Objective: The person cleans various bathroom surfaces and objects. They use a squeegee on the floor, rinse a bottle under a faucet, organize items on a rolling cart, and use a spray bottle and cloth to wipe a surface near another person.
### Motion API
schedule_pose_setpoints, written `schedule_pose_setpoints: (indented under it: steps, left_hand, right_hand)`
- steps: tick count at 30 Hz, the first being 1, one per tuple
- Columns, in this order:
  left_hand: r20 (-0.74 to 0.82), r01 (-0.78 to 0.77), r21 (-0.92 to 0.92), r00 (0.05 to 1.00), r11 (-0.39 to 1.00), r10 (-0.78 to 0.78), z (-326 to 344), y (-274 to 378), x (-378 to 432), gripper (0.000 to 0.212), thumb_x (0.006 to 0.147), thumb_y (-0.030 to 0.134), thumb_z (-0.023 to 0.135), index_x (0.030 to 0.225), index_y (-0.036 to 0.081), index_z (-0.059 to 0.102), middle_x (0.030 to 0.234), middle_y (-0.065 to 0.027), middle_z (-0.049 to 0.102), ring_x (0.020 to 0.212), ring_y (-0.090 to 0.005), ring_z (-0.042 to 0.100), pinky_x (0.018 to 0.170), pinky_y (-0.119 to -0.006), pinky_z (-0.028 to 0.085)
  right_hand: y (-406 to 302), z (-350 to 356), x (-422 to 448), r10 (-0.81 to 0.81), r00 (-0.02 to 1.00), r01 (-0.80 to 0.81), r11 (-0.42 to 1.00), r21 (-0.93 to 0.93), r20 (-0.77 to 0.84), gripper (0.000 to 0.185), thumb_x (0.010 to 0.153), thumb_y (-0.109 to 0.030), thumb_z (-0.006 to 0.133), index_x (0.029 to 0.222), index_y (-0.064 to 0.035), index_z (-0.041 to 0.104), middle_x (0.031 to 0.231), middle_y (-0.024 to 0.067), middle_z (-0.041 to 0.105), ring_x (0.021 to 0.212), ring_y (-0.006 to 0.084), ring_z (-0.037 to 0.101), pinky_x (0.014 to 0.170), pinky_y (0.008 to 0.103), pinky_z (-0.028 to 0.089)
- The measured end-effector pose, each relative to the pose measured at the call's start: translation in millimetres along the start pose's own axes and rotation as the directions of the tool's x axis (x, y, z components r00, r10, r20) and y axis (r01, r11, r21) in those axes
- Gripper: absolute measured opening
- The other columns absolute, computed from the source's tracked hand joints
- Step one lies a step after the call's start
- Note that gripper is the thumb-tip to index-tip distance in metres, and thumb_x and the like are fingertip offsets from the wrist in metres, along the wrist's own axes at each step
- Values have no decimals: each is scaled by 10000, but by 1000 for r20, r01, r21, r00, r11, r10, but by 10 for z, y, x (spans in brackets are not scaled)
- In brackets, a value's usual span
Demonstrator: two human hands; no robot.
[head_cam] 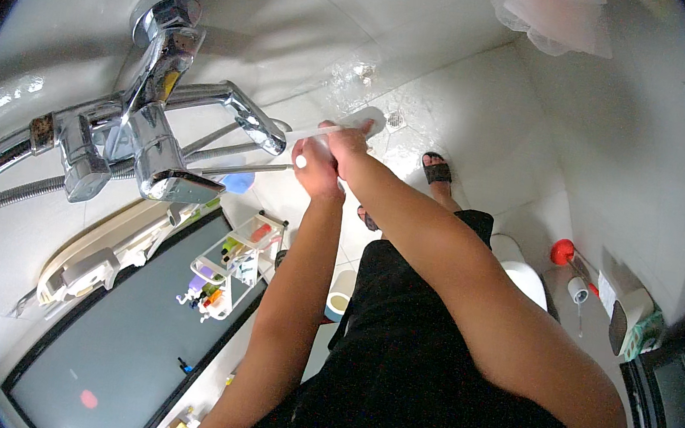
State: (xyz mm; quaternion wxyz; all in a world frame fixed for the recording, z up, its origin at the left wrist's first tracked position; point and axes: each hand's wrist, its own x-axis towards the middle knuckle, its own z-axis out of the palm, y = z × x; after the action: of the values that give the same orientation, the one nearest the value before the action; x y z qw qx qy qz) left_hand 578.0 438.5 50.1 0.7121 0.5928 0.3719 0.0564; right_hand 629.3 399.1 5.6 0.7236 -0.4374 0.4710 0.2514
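Note:
My left hand (317, 169) and my right hand (346, 144) are pressed together, just right of the chrome spout (258, 120) of a wall-mounted mixer tap (157, 127). The fingers of my right hand are closed on a pale, long object (368, 116) with a rounded end; its kind is unclear. My left hand is curled just below, with a small white round spot (301, 161) at its side. What it grips is mostly hidden. Wet, shiny floor tiles and a round drain (396, 120) lie beyond the hands.
A dark-framed mirror (128, 342), a white rack (237, 265) with bottles and a metal hose (30, 195) are at left. At right are a white toilet (524, 278), a red plunger (562, 251) and a tissue box (642, 334). A pink mesh thing (553, 12) hangs at the top.

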Motion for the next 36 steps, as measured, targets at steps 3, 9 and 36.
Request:
schedule_pose_setpoints:
  steps: [3,9,36]
  left_hand:
    - [-89,27,-70,995,997,-33,-252,108,-133,490,955,378,594,1359,137,458,1271,-157,563,1103,-339,598,806,-483,548]
    - [-118,140,-225,978,964,-170,108,74,-400,410,980,351,583,1313,151,453,1317,-131,524,1158,-342,571,855,-540,559]
    - [351,-474,397,870,786,347,459,30,475,507,844,337,761,1209,2,653,1152,-214,681,1071,-298,654,938,-375,501]
  right_hand:
    - [-53,130,-162,-25,999,21,983,-183,-23,1057,749,-258,807,1549,-142,126,1454,302,339,1233,458,501,957,532,514]
    - [-235,-541,571,-3,937,14,1000,27,-350,984,748,-241,803,1514,-147,193,1385,238,468,1102,378,581,860,498,546]
    - [-1603,77,-2442,-578,-285,797,-586,-146,764,197,666,-247,893,757,-144,752,822,11,710,793,241,610,755,373,491]
